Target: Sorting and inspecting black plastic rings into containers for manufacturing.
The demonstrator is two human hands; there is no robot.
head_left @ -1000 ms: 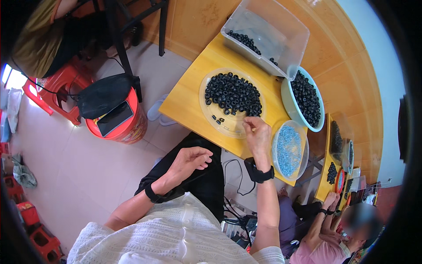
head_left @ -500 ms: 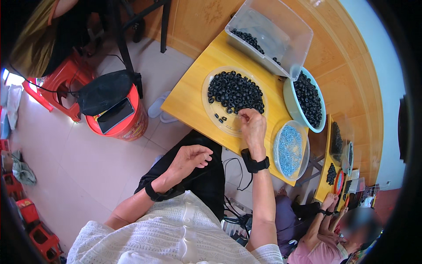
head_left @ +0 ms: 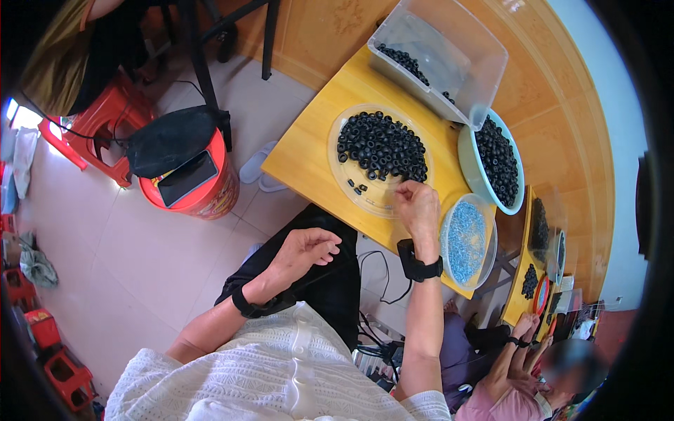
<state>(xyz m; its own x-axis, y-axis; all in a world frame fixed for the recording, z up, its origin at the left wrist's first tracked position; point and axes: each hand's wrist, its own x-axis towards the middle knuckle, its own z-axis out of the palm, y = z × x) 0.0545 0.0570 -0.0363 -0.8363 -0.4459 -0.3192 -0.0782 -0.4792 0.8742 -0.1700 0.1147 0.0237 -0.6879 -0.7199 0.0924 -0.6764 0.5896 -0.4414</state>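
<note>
My right hand (head_left: 419, 212) is at the near right edge of a round clear tray (head_left: 343, 174), thumb and fingers drawn together. Whatever is between those fingertips is too small to make out. A heap of small black ring-shaped pieces (head_left: 382, 146) covers much of this tray, and a few small dark pieces (head_left: 357, 188) lie apart from it near the front. Over my lap, away from the table, my left hand (head_left: 303, 254) has its fingers curled toward the thumb. Anything they hold is hidden. Each wrist wears a black band.
The yellow table (head_left: 302, 147) also bears a clear bin (head_left: 456, 59), a pale green basin (head_left: 472, 172) of black pieces and a clear bowl of blue-and-white bits (head_left: 465, 242). Left stands a red bucket (head_left: 223, 186) with a phone (head_left: 188, 179) on top. Another person (head_left: 516, 379) works at the right.
My right hand has shifted slightly right and down along the tray's edge, its fingertips off the heap. My left hand stays nearly still. The whole view has moved a little.
</note>
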